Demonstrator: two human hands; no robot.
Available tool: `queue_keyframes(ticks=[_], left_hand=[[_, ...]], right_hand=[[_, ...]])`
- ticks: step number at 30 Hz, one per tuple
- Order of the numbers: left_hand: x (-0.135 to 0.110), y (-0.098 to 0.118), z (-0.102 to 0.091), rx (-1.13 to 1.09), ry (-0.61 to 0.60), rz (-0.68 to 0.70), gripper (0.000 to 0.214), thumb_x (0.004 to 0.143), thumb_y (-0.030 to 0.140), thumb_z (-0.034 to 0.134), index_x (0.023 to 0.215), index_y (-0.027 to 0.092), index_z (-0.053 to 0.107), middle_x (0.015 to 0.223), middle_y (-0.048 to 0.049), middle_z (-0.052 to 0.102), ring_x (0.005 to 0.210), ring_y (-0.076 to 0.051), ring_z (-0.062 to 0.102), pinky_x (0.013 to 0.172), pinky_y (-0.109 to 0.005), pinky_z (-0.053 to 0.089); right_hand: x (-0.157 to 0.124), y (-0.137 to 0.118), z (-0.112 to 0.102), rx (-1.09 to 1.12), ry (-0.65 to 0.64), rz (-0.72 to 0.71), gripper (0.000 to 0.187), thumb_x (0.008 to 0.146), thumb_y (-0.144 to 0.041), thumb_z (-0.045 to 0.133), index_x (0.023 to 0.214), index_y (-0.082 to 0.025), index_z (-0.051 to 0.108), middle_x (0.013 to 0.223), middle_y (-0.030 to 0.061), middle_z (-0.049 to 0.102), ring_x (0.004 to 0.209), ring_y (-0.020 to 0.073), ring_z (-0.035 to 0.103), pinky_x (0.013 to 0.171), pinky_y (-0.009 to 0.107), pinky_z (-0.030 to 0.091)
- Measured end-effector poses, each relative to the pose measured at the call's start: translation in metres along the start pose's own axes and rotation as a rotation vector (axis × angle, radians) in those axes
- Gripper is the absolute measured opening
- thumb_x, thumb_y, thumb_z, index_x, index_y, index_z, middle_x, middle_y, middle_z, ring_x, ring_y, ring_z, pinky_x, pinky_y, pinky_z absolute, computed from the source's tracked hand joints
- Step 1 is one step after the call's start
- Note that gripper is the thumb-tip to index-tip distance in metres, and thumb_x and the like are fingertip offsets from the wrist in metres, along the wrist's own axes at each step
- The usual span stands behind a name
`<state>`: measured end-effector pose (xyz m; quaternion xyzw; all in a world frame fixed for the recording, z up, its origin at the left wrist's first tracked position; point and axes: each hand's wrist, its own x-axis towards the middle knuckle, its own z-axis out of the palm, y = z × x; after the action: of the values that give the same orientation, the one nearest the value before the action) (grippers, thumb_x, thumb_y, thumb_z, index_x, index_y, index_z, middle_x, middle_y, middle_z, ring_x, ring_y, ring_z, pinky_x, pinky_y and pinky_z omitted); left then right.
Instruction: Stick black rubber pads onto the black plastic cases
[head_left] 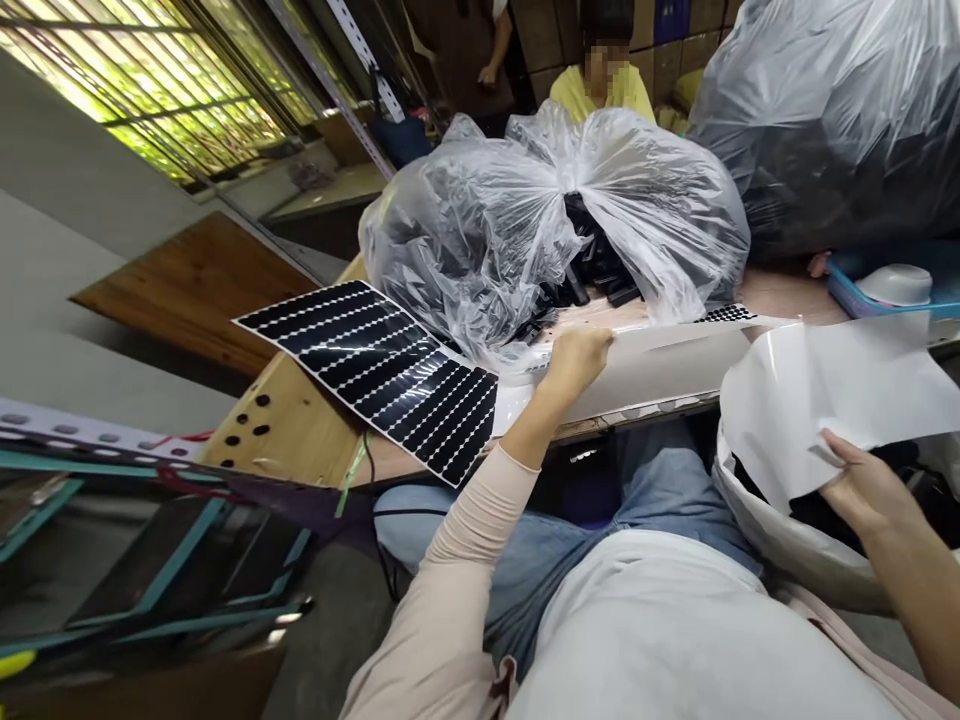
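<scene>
White sheet (825, 370): hanging over the open white sack (795, 565); right hand (862, 485) is pinching its lower edge. Left hand (577, 360): resting at the pale strip (667, 370); whether its fingers are gripping, cannot tell. Handling: keeping the sheet taut should be preventing creases. Black-patterned sheet (375, 370): lying leftward. Containers: white sack, holding dark items (814, 517); clear bag (637, 180), bulging with black pieces (596, 260); blue basket (851, 293), holding a white bowl (896, 287).
</scene>
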<state>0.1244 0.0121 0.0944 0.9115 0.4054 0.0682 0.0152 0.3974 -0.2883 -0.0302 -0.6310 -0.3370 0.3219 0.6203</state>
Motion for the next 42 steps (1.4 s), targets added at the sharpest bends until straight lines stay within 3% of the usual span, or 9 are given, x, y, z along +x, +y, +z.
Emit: queue_keyframes(ticks=[4, 8, 15, 20, 25, 29, 32, 37, 42], left_hand=[[0.020, -0.006, -0.019, 0.025, 0.008, -0.036, 0.034, 0.106, 0.022, 0.053, 0.114, 0.019, 0.086, 0.121, -0.0160, 0.082, 0.117, -0.032, 0.076, 0.099, -0.040, 0.056], [0.040, -0.015, -0.041, 0.019, 0.004, -0.042, 0.031, 0.104, 0.023, 0.056, 0.111, 0.022, 0.087, 0.120, -0.0128, 0.083, 0.118, -0.030, 0.075, 0.099, -0.036, 0.055], [0.053, -0.018, -0.057, 0.000, 0.037, -0.041, 0.032, 0.101, 0.019, 0.057, 0.111, 0.022, 0.087, 0.120, -0.0132, 0.082, 0.119, -0.030, 0.074, 0.099, -0.037, 0.055], [0.040, -0.011, -0.052, 0.013, 0.044, -0.033, 0.035, 0.102, 0.020, 0.054, 0.115, 0.024, 0.086, 0.121, -0.0112, 0.082, 0.118, -0.029, 0.074, 0.101, -0.039, 0.055], [0.034, -0.006, -0.055, 0.034, 0.045, -0.017, 0.035, 0.102, 0.018, 0.054, 0.113, 0.023, 0.087, 0.119, -0.0110, 0.083, 0.113, -0.028, 0.076, 0.099, -0.037, 0.056], [0.036, -0.005, -0.054, 0.034, 0.040, -0.001, 0.034, 0.102, 0.017, 0.055, 0.113, 0.022, 0.086, 0.121, -0.0124, 0.083, 0.114, -0.028, 0.077, 0.098, -0.037, 0.056], [0.035, -0.003, -0.051, 0.026, 0.039, 0.016, 0.033, 0.102, 0.015, 0.055, 0.112, 0.020, 0.086, 0.119, -0.0142, 0.083, 0.113, -0.029, 0.077, 0.097, -0.037, 0.056], [0.015, 0.011, -0.039, 0.021, 0.042, 0.079, 0.033, 0.104, 0.017, 0.054, 0.109, 0.017, 0.086, 0.112, -0.0176, 0.083, 0.108, -0.032, 0.078, 0.093, -0.039, 0.057], [-0.027, 0.021, -0.004, 0.006, 0.021, 0.183, 0.028, 0.102, 0.017, 0.057, 0.105, 0.022, 0.085, 0.101, -0.0122, 0.082, 0.096, -0.028, 0.077, 0.086, -0.036, 0.058]], right_hand=[[-0.001, -0.051, 0.042, 0.741, 0.286, 0.525, 0.037, 0.109, -0.015, 0.042, 0.121, -0.020, 0.076, 0.097, 0.0078, 0.086, 0.096, 0.0190, 0.085, 0.091, 0.030, 0.071], [0.006, -0.097, 0.057, 0.896, 0.319, 0.505, 0.041, 0.116, -0.021, 0.036, 0.130, -0.024, 0.075, 0.104, 0.0061, 0.086, 0.092, 0.0183, 0.085, 0.094, 0.034, 0.071], [-0.003, -0.048, 0.099, 0.781, 0.495, 0.561, 0.042, 0.104, 0.004, 0.045, 0.136, -0.015, 0.066, 0.097, 0.0029, 0.084, 0.073, 0.0134, 0.081, 0.074, 0.020, 0.070], [0.009, -0.026, 0.139, 0.773, 0.423, 0.564, 0.043, 0.100, 0.003, 0.056, 0.138, -0.017, 0.066, 0.102, 0.0022, 0.084, 0.089, 0.0158, 0.083, 0.087, 0.024, 0.070], [0.044, -0.047, 0.170, 0.810, 0.251, 0.617, 0.035, 0.113, -0.021, 0.051, 0.146, -0.022, 0.062, 0.115, 0.0044, 0.085, 0.100, 0.0171, 0.083, 0.099, 0.032, 0.068], [0.022, -0.066, 0.175, 0.767, -0.174, 0.820, 0.052, 0.106, -0.055, 0.065, 0.139, -0.015, 0.069, 0.137, 0.0192, 0.078, 0.128, 0.0340, 0.077, 0.111, 0.054, 0.063], [-0.002, -0.061, 0.182, 0.583, -0.484, 0.919, 0.042, 0.107, -0.048, 0.068, 0.135, -0.017, 0.069, 0.154, 0.0189, 0.068, 0.132, 0.0318, 0.075, 0.115, 0.050, 0.059], [0.011, -0.035, 0.219, 0.496, -0.396, 0.857, 0.028, 0.116, -0.031, 0.041, 0.123, -0.019, 0.065, 0.152, 0.0208, 0.070, 0.114, 0.0261, 0.083, 0.110, 0.049, 0.063], [0.026, -0.021, 0.259, 0.459, -0.448, 0.784, 0.027, 0.108, -0.022, 0.048, 0.119, -0.019, 0.072, 0.126, 0.0174, 0.083, 0.119, 0.0261, 0.081, 0.114, 0.050, 0.059]])
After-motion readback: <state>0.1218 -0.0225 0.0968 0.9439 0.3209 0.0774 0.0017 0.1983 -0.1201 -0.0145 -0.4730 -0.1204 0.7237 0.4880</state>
